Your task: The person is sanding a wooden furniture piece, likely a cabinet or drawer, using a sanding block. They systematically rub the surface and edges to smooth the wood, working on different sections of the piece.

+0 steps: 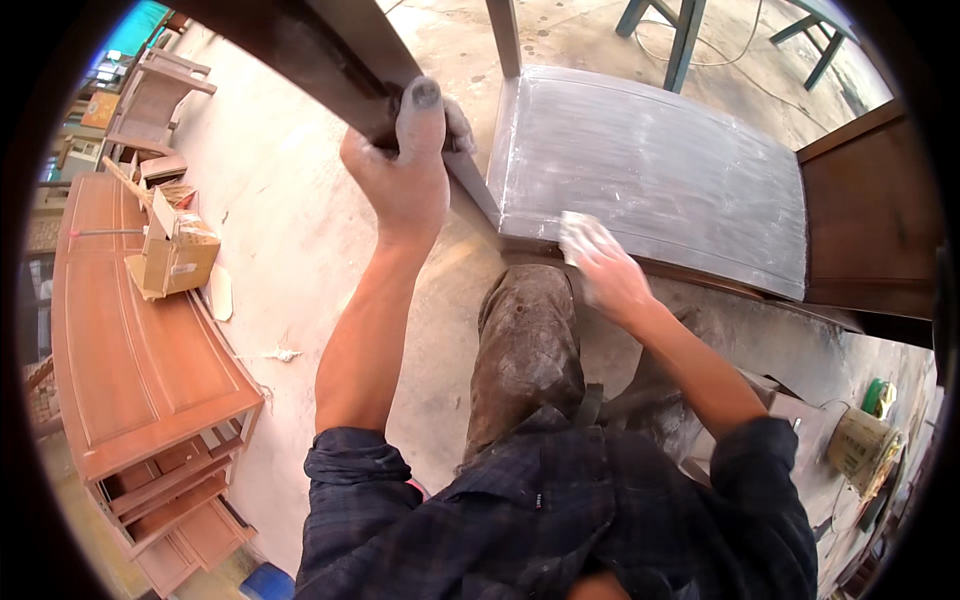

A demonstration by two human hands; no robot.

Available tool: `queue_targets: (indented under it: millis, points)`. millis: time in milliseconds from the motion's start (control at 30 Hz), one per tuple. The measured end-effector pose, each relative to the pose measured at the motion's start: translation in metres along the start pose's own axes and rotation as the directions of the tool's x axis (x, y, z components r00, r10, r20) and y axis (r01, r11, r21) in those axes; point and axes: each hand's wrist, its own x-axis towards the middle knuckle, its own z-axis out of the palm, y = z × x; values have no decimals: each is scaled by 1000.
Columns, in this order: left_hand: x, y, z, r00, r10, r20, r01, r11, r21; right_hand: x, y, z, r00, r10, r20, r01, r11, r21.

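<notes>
My left hand is closed around a dark wooden rail of a piece of furniture, its dusty thumb lying on top. Lower down, my right hand presses a small whitish folded pad against the near left edge of a broad panel. Whether the pad is cloth or sandpaper cannot be told. Grey-white dust with streaks covers the panel. At its right end stands a reddish-brown wooden board. Both hands are powdered with pale dust, and the right one is slightly blurred.
On the left stands a brown wooden cabinet with open drawers, an open cardboard box on it. A dirty bucket is at the right. Teal trestle legs and a cable lie beyond the panel.
</notes>
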Motion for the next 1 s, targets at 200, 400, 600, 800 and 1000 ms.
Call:
queue_targets:
  millis: [200, 400, 600, 800, 1000]
  points:
    - [-3, -23, -21, 983, 139, 121, -184, 735, 652, -144, 31, -71, 771, 612, -178, -591, 791, 157]
    - [-1, -15, -25, 987, -150, -63, 155, 983, 98, -230, -11, -143, 348, 768, -538, -786, 551, 279]
    - [5, -8, -21, 988, -103, -115, 125, 971, 203, -357, -17, -195, -64, 858, -509, -952, 100, 288]
    - [4, -1, -7, 997, -50, -51, 52, 998, 47, -522, 31, -142, 139, 813, -566, -969, -7, -248]
    - [-3, 2, -1, 995, -71, -63, 74, 997, 39, -463, 39, -141, 134, 908, -398, -977, 52, -209]
